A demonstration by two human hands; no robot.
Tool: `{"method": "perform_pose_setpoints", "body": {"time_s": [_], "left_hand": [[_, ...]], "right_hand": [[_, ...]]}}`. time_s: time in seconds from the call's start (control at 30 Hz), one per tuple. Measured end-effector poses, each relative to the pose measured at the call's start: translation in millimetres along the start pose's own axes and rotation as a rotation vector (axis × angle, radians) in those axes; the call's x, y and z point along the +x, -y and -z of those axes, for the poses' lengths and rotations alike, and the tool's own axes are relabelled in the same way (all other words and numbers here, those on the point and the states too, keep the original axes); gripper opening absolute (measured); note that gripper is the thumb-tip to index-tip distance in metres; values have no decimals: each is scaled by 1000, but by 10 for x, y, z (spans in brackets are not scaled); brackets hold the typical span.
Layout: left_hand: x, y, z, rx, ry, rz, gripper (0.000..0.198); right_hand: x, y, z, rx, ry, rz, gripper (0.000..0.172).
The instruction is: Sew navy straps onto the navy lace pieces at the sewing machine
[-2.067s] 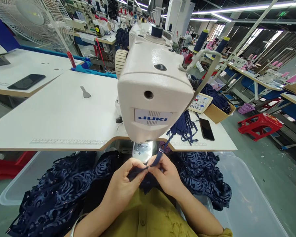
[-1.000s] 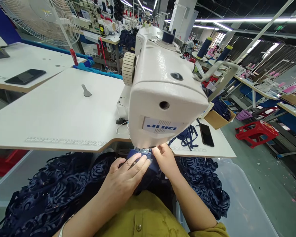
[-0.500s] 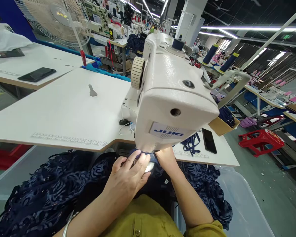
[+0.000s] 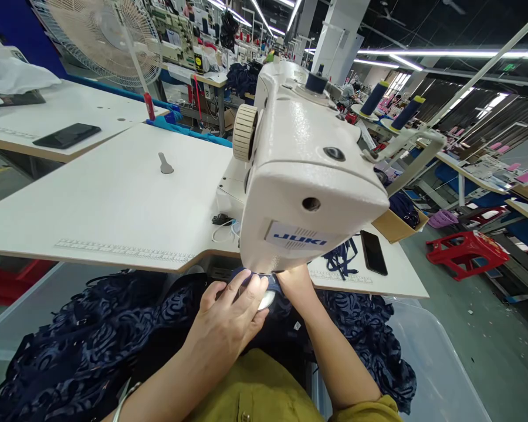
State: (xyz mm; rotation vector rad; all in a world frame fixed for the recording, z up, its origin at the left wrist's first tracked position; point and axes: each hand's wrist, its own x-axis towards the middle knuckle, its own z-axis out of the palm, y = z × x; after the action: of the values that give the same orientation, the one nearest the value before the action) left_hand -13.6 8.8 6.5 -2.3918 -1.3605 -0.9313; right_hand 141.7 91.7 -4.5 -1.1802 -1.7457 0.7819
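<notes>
Left hand (image 4: 229,322) presses flat, fingers spread, steadying navy lace fabric (image 4: 92,346) beneath the Juki sewing machine (image 4: 308,187); right hand (image 4: 295,282) guides it, grip hidden.

Your white bench (image 4: 105,205) carries the cream sewing machine (image 4: 303,176) near its front edge. A grey tab (image 4: 165,164) lies toward the back. By the right corner lie a black phone (image 4: 374,252) and navy straps (image 4: 341,258); a printed ruler (image 4: 123,250) runs along the front edge.

The navy patterned fabric (image 4: 114,340) lies bunched across the person's lap, spilling to both sides. Its front edge sits flat under the sewing machine head (image 4: 308,193), pressed down by the left hand (image 4: 229,322) and right hand (image 4: 294,284).
</notes>
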Motion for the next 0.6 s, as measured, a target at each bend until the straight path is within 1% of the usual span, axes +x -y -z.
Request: {"method": "perform_pose_setpoints", "body": {"time_s": [0.23,0.33,0.4,0.47,0.57,0.6], "left_hand": [[-12,6,5,22,-6,4,30],[-33,31,3,38,1,3,30],[-49,48,1,30,11,-5,30],[-68,54,-5,22,12,-8,30],[-103,39,-31,9,-15,14,32],[-114,31,-44,0,-26,24,32]], "right_hand": [[-9,40,-31,25,-65,-34,10],[-37,-1,-54,55,-124,-115,7],[-96,-113,-76,113,-186,-194,10],[-198,-301,-113,163,-267,-254,16],[-372,-623,-220,143,-349,-270,20],[-419,-698,-269,144,-314,-225,22]]}}
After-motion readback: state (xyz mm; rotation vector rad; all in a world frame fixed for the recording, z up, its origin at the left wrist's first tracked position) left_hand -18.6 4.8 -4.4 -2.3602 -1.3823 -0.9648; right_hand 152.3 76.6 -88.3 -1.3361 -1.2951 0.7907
